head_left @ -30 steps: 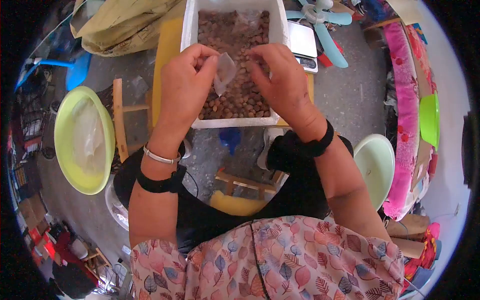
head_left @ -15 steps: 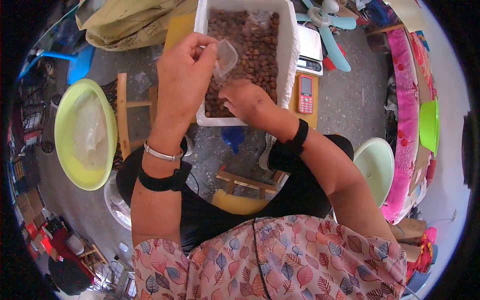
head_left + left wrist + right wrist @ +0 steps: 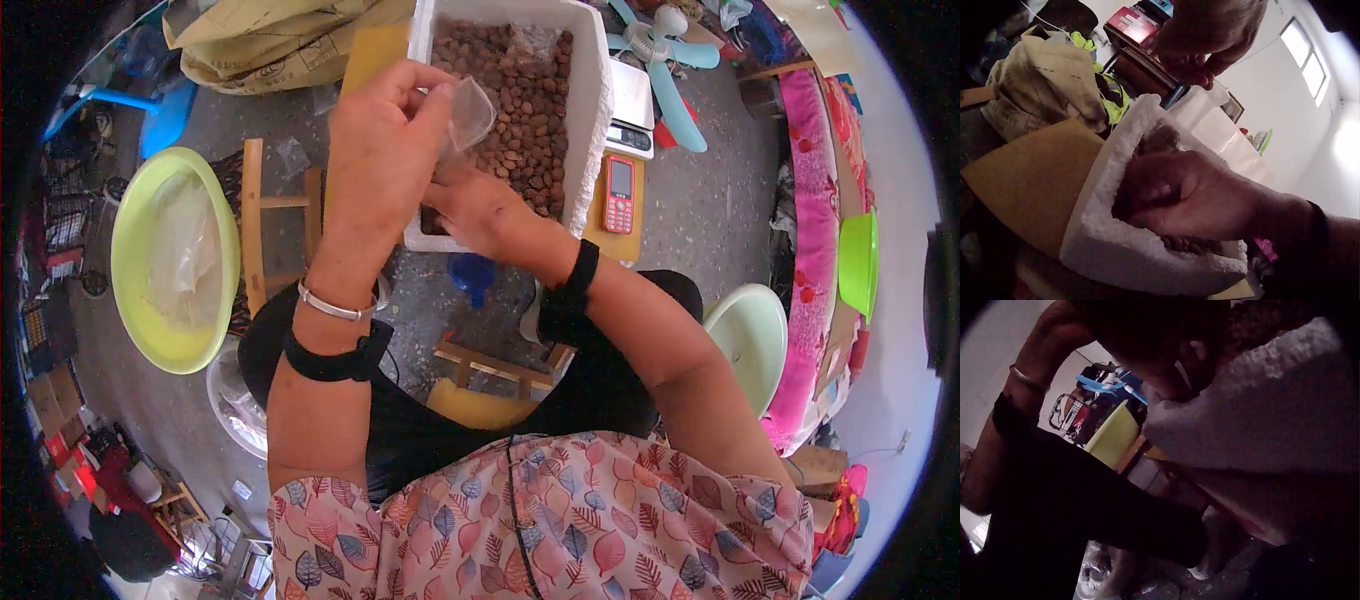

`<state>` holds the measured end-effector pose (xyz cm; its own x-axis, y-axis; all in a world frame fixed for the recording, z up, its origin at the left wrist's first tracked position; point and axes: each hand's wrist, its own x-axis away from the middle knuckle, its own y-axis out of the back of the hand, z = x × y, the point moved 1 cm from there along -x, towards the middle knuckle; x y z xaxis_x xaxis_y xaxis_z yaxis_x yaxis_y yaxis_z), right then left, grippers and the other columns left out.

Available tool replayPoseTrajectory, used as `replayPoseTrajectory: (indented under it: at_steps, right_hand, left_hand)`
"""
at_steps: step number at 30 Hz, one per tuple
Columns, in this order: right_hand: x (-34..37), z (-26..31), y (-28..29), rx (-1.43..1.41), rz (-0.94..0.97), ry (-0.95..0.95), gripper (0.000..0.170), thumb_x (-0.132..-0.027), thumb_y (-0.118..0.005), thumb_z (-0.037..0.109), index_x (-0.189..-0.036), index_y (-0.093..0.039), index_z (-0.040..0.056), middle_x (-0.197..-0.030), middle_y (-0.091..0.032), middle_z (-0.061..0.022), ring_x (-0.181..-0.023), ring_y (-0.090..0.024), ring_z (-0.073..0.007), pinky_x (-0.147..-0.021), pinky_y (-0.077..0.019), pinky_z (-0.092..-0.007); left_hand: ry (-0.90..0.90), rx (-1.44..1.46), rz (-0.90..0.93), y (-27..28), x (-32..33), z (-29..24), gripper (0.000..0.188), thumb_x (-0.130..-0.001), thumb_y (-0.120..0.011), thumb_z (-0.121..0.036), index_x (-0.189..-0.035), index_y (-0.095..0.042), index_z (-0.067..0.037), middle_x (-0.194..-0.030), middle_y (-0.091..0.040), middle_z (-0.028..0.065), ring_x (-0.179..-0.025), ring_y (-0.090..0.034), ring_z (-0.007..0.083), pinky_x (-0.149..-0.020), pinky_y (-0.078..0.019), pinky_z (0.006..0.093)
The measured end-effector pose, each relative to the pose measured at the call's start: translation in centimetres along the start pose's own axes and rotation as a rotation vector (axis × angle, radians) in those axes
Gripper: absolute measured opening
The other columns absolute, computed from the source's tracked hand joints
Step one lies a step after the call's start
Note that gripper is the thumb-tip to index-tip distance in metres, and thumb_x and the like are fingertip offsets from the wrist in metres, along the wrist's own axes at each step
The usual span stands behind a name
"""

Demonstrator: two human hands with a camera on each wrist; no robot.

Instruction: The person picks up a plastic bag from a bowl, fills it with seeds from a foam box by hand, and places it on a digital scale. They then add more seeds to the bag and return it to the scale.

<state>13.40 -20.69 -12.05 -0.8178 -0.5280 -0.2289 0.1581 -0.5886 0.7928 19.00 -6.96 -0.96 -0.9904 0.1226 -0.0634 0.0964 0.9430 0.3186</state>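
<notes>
Upper centre, the left hand (image 3: 385, 145) pinches a clear bag (image 3: 472, 115); the right hand (image 3: 492, 212), grip unclear, reaches into a white box (image 3: 592, 130) of brown pieces (image 3: 535, 115). Apparently gathering; next calls for an open bag.

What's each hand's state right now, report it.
Left hand: holding a clear plastic bag.
Right hand: in the white box; open or closed cannot be told.
</notes>
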Motion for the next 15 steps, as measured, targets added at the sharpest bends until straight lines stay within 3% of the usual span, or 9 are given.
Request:
replayPoseTrajectory:
  at_steps: [1, 10, 13, 15]
  right_hand:
    - [0.0, 0.0, -0.1, -0.003, 0.001, -0.019, 0.033, -0.078, -0.069, 0.013, -0.109, -0.063, 0.0041, -0.104, -0.062, -0.0217, -0.105, -0.06, -0.0426, -0.09, -0.0507, -0.0504]
    - [0.2, -0.3, -0.9, -0.144, -0.083, -0.115, 0.027, -0.076, -0.069, 0.011, -0.102, -0.065, 0.0022, -0.094, -0.066, -0.0258, -0.095, -0.064, -0.0451, -0.086, -0.0523, -0.0521]
    - [0.3, -0.8, -0.4, -0.159, -0.109, -0.204, 0.022, -0.074, -0.068, 0.007, -0.095, -0.066, 0.0019, -0.091, -0.067, -0.0232, -0.092, -0.066, -0.0425, -0.082, -0.0533, -0.0499]
    - [0.8, -0.9, 1.0, -0.221, -0.003, -0.289, 0.022, -0.076, -0.066, 0.002, -0.098, -0.067, 0.002, -0.094, -0.069, -0.0207, -0.091, -0.068, -0.0372, -0.081, -0.0539, -0.0438]
  left_hand:
    - [0.005, 0.009, -0.003, 0.0, 0.0, -0.1, 0.019, -0.09, -0.067, -0.016, -0.1, -0.072, 0.0, -0.075, -0.071, 0.0105, -0.066, -0.064, 0.013, -0.061, -0.0508, 0.0297]
    - [-0.025, -0.006, 0.002, -0.3, 0.0, -0.3, 0.019, -0.09, -0.066, -0.015, -0.098, -0.072, 0.001, -0.076, -0.072, 0.0101, -0.067, -0.065, 0.013, -0.063, -0.0512, 0.029]
    - [0.025, -0.005, 0.026, -0.2, 0.1, -0.7, 0.019, -0.09, -0.066, -0.015, -0.098, -0.072, 0.001, -0.075, -0.071, 0.0091, -0.067, -0.064, 0.0121, -0.062, -0.0503, 0.0283]
    - [0.013, -0.001, 0.02, -0.2, 0.1, -0.4, 0.019, -0.09, -0.066, -0.014, -0.099, -0.072, 0.001, -0.075, -0.07, 0.0084, -0.066, -0.064, 0.0112, -0.061, -0.0497, 0.0279]
